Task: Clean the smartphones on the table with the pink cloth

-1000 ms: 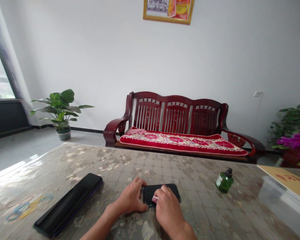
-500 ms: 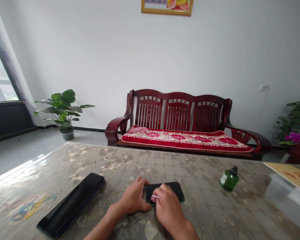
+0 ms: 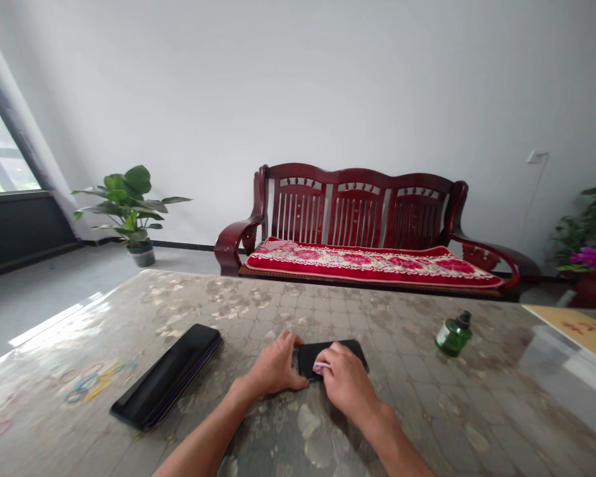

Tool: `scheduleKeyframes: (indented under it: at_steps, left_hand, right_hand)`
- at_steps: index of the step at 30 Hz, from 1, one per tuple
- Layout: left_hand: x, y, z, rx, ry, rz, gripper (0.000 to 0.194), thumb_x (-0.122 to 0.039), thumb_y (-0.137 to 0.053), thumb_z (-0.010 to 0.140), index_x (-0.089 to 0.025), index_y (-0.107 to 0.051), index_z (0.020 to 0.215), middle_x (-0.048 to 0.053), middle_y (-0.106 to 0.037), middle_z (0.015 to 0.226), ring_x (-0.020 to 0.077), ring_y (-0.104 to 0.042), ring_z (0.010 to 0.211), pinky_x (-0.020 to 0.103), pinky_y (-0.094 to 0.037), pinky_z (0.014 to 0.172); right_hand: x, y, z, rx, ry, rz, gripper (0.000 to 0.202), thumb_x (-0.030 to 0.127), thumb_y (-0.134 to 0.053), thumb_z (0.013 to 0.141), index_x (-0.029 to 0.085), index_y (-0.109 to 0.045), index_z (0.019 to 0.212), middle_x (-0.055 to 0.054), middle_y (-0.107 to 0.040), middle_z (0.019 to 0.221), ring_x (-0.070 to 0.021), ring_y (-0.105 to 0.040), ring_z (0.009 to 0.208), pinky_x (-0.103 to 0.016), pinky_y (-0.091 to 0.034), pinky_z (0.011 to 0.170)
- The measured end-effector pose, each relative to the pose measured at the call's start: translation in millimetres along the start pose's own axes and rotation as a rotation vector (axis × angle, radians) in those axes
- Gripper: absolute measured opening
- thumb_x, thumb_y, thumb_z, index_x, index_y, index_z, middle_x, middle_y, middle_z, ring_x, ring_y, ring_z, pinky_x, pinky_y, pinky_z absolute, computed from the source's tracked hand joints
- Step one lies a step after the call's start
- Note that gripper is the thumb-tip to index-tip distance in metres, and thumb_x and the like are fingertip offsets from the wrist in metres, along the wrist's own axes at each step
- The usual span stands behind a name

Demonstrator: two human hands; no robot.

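Observation:
A black smartphone [image 3: 306,358] lies flat on the table in front of me. My left hand [image 3: 277,364] holds its left end, thumb on the near edge and fingers on the far edge. Between the closed fingers of my right hand [image 3: 347,381] is a folded pink cloth [image 3: 321,367], pressed onto the phone's dark face. That hand covers much of the phone's near right part. To the left lies a long, glossy black stack of phone-like slabs [image 3: 169,377], apart from both hands.
Coloured rubber bands [image 3: 92,384] are scattered on the patterned tabletop [image 3: 258,437] at left. A green pump bottle [image 3: 453,334] stands at right, near a clear plastic box [image 3: 573,361] and a tan sheet [image 3: 576,324]. Behind the table is a red wooden bench [image 3: 357,205].
My right hand, with the cloth, has shifted slightly across the phone's face. My left hand keeps its hold. The whole view has tilted down and moved a little left.

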State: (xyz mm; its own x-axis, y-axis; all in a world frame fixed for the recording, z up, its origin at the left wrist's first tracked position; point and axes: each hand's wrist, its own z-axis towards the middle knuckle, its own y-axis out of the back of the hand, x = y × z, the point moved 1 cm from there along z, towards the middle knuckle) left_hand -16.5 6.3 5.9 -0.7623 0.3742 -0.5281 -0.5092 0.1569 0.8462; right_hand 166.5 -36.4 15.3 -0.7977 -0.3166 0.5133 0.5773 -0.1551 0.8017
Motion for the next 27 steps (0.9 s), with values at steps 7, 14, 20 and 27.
scheduleKeyframes:
  at_steps: [7,14,20,27]
  left_hand:
    - [-6,1.8,-5,0.029,0.027,-0.071,0.056,-0.024,-0.071,0.058,-0.022,-0.046,0.108,-0.006,-0.058,0.076,0.0167,-0.061,0.068,0.023,-0.04,0.061]
    - [-8,-3.3,-9,-0.032,-0.026,-0.124,0.061,-0.011,-0.062,0.06,-0.023,-0.041,0.117,-0.01,-0.052,0.067,0.0149,-0.06,0.066,0.022,-0.039,0.06]
    - [-4,-8.5,-8,-0.125,-0.012,-0.072,0.06,-0.009,-0.059,0.066,-0.022,-0.042,0.122,-0.004,-0.058,0.083,0.0167,-0.063,0.077,0.025,-0.044,0.07]
    - [-5,-13.8,-14,-0.193,-0.163,-0.074,0.051,-0.009,-0.058,0.074,-0.026,-0.046,0.121,0.002,-0.064,0.108,0.0192,-0.062,0.099,0.028,-0.046,0.087]
  right_hand:
    - [-43,23,14,-0.486,-0.286,0.694,0.024,0.043,-0.067,0.079,0.019,-0.069,0.08,-0.002,-0.067,0.071,-0.0184,-0.059,0.07,-0.029,-0.046,0.07]
    - [-59,18,17,-0.644,-0.434,1.12,0.029,0.044,-0.075,0.066,0.018,-0.063,0.072,0.002,-0.063,0.066,-0.0136,-0.054,0.063,-0.025,-0.044,0.062]
    - [-52,12,17,-0.729,-0.42,1.074,0.032,0.043,-0.072,0.069,0.018,-0.066,0.086,0.002,-0.065,0.073,-0.0143,-0.055,0.068,-0.025,-0.044,0.066]
    - [-42,20,14,-0.584,-0.374,1.007,0.035,0.047,-0.072,0.068,0.017,-0.067,0.085,0.002,-0.064,0.069,-0.015,-0.055,0.065,-0.027,-0.044,0.066]
